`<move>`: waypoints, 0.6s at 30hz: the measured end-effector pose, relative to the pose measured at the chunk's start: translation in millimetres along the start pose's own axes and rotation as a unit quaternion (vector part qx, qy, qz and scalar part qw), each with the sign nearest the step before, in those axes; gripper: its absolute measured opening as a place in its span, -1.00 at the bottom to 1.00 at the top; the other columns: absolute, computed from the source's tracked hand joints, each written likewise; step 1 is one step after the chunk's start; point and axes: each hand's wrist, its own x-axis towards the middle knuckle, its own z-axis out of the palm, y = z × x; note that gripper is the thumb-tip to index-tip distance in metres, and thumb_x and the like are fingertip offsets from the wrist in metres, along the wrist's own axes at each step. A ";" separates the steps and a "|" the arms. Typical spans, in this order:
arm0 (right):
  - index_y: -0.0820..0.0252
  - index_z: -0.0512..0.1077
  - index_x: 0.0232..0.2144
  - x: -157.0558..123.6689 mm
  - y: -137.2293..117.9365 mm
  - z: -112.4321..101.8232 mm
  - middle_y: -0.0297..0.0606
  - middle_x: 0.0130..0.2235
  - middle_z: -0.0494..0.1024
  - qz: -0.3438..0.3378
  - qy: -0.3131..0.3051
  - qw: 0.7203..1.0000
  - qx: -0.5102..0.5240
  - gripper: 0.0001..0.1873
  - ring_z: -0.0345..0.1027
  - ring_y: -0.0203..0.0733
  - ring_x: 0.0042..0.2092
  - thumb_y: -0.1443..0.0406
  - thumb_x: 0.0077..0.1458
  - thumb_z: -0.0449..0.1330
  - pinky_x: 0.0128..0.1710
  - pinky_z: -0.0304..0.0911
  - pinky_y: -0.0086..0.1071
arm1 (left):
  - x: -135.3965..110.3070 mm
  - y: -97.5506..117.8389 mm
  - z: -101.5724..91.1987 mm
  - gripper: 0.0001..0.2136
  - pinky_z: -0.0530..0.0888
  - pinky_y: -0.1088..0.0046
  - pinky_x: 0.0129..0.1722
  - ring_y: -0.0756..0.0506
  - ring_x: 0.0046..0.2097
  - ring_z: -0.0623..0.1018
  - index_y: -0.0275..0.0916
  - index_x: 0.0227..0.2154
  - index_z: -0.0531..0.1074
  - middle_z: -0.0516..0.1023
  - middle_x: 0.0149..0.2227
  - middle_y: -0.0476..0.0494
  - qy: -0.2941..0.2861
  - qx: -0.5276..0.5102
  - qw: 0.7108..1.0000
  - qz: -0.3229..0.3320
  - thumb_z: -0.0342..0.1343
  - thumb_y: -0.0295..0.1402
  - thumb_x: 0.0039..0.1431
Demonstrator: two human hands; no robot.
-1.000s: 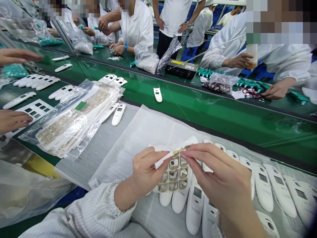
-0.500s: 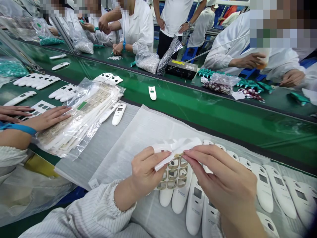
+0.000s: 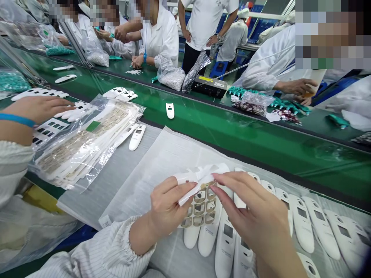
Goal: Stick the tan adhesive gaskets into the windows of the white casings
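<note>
My left hand (image 3: pixel 169 208) pinches a crumpled white liner strip (image 3: pixel 197 179) between thumb and fingers. The strip is attached along the top of a small die-cut sheet of tan adhesive pieces (image 3: pixel 199 208), with rounded cut-outs in rows. My right hand (image 3: pixel 252 208) is at the sheet's upper right edge, its thumb and forefinger pinched together there. Beneath both hands lie several white plastic device casings (image 3: pixel 226 243) with dark display windows, side by side. Part of the casings is hidden by my hands and the sheet.
A translucent film (image 3: pixel 139 166) covers the grey mat under my work. To its left lie a plastic bag of stacked sheets (image 3: pixel 87 143) and a white casing (image 3: pixel 136 137). A co-worker's hand (image 3: pixel 37 108) reaches in at left. Beyond is a green workbench (image 3: pixel 261 135) with more co-workers.
The view has tilted and moved slightly left. The white liner is more bunched above the sheet. The co-worker's hand at left has moved over the casings beside the bag.
</note>
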 end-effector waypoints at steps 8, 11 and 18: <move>0.19 0.43 -0.23 -3.0 -0.3 3.6 -0.25 -0.28 0.54 0.018 0.008 0.998 0.061 -0.79 0.41 -0.26 -0.26 0.53 0.13 0.18 -0.25 0.33 -0.39 | -2.2 -3.0 -0.5 -0.80 0.53 0.61 -0.30 0.02 -0.32 0.60 -0.23 -0.22 0.54 0.63 -0.32 -0.08 -0.014 0.025 1.000 0.003 0.23 -0.58 0.10; 0.19 0.44 -0.26 -2.3 -1.2 3.7 -0.26 -0.31 0.53 0.029 -0.001 0.998 0.059 -0.85 0.41 -0.24 -0.27 0.49 0.16 0.16 -0.26 0.32 -0.35 | -2.0 -5.9 0.5 -0.82 0.54 0.63 -0.32 0.02 -0.35 0.60 -0.21 -0.23 0.54 0.63 -0.34 -0.04 -0.012 0.041 0.999 0.013 0.23 -0.55 0.11; 0.23 0.41 -0.36 -1.4 1.1 0.8 -0.27 -0.37 0.48 0.077 -0.052 0.993 0.069 -0.90 0.35 -0.24 -0.34 0.46 0.18 0.14 -0.35 0.27 -0.36 | -3.1 -9.5 -0.6 -0.74 0.56 0.57 -0.28 -0.03 -0.31 0.62 -0.21 -0.10 0.51 0.64 -0.28 -0.08 -0.030 0.040 0.999 0.017 0.25 -0.43 0.13</move>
